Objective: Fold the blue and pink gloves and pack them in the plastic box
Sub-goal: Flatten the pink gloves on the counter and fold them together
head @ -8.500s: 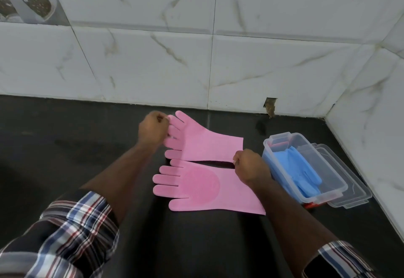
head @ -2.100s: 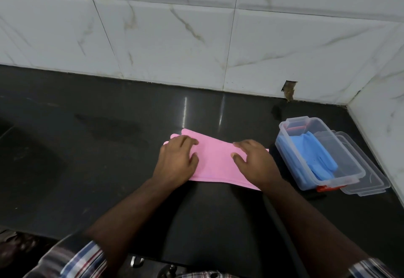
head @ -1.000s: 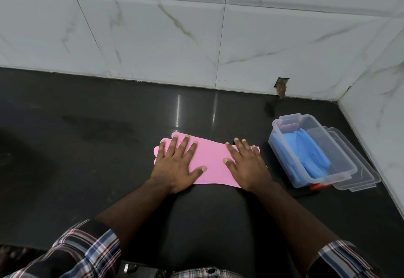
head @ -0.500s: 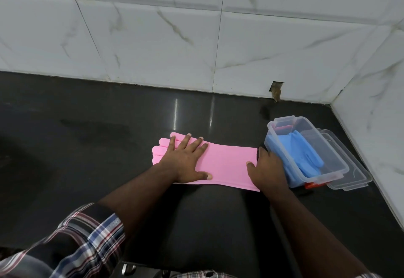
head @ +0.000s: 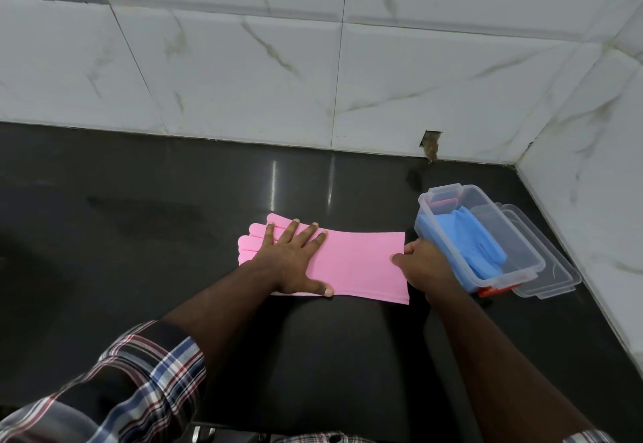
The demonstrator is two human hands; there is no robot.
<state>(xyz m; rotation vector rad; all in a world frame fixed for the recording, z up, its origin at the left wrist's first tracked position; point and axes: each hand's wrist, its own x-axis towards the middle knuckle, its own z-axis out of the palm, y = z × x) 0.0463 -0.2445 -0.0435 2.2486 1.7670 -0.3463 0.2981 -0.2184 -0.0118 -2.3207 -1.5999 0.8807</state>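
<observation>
Low center of frame, the left hand (head: 290,261) lies spread flat, pinning the finger end of the stacked pink gloves (head: 362,263) on the dark desk (head: 139,233), their long axis running left-right. The right hand (head: 426,265), nearer the box, has its grip curled on the cuff edge. Just right, the clear plastic box (head: 522,251) holds the blue gloves (head: 476,244).

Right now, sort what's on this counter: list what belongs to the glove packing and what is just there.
Part of the job:
pink gloves, stacked flat
blue gloves, in the box
plastic box, open
left hand, pressing flat
right hand, at the cuff end

Just there:
lid, beside the box
hole in the wall tile
</observation>
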